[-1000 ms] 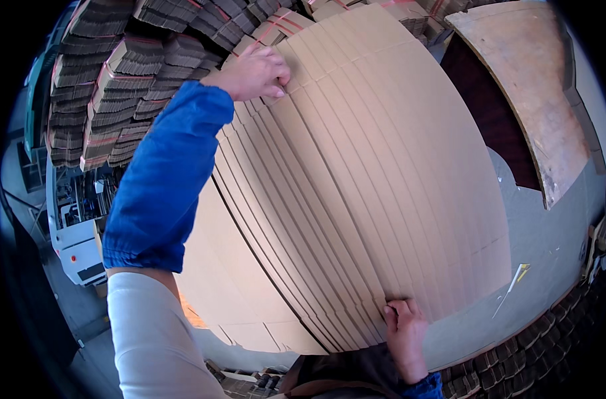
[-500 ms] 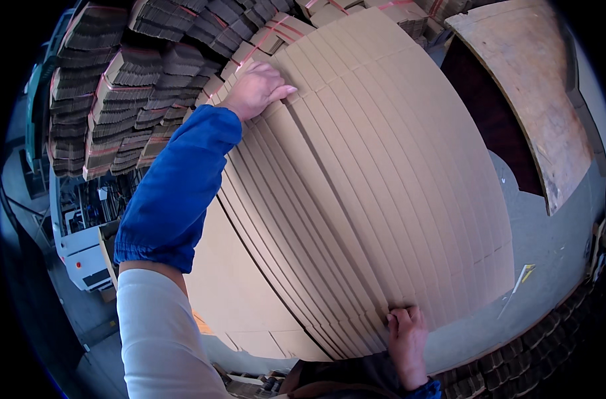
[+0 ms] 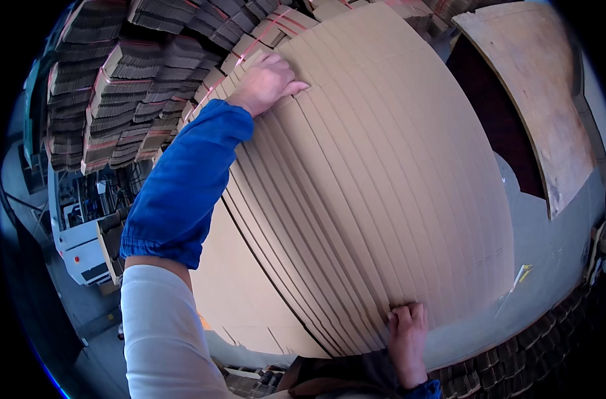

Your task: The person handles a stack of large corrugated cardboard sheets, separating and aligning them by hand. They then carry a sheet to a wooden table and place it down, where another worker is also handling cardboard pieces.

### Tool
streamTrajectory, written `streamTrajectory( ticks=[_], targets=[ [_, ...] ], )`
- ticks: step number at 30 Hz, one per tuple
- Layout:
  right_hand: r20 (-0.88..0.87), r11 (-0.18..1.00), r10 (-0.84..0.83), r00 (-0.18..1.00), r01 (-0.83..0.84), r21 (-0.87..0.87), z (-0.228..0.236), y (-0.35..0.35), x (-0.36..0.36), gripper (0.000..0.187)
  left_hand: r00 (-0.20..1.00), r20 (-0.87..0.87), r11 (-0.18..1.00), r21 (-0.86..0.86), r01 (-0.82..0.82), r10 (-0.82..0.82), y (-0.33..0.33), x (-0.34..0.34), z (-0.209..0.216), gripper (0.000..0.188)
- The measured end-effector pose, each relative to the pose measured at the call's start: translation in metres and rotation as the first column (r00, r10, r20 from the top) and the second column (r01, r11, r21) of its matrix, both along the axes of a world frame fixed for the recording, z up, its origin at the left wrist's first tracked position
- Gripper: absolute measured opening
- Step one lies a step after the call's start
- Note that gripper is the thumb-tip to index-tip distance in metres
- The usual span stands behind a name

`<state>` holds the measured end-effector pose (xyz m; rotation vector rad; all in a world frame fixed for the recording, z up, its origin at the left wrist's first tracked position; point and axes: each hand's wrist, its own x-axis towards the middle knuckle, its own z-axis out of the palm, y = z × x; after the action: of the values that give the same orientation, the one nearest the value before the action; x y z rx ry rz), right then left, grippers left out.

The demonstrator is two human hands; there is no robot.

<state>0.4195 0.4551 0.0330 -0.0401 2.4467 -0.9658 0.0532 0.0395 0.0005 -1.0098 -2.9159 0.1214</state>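
Observation:
A fanned row of flat brown cardboard sheets (image 3: 409, 179) fills the middle, each overlapping its neighbour with a narrow edge strip showing. My left hand (image 3: 266, 83), below a blue oversleeve, grips sheet edges at the far left end of the row, fingers curled over and thumb pointing right. At the near edge my right hand (image 3: 408, 332) has its fingers bent and pressed onto the sheets' ends; its fingertips are partly hidden. Left of the fan lies a broad flat cardboard sheet (image 3: 243, 279), with a dark gap between.
Strapped stacks of folded cardboard (image 3: 110, 100) rise at the far left. A grey machine (image 3: 83, 246) stands below them. At the right is a worn wooden board (image 3: 535, 86) with a dark red panel (image 3: 495, 120). More dark stacks (image 3: 509, 366) line the near right.
My left hand has shifted slightly right, and the gap between the sheets beside its thumb has narrowed. My right hand stays at almost the same place.

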Motion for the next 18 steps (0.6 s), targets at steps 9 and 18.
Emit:
streamTrajectory(
  ticks=[9,18],
  targets=[
    [-0.015,0.999,0.025,1.000,-0.024,0.042,-0.002,-0.002,-0.004,0.010,0.990,-0.090,0.979,0.185,-0.089,0.107,0.064,0.073,0.011,0.013],
    [-0.094,0.997,0.029,0.995,-0.022,0.073,-0.005,0.004,-0.010,0.019,0.920,0.366,0.896,0.443,-0.041,-0.139,0.142,0.221,0.009,0.036]
  ],
)
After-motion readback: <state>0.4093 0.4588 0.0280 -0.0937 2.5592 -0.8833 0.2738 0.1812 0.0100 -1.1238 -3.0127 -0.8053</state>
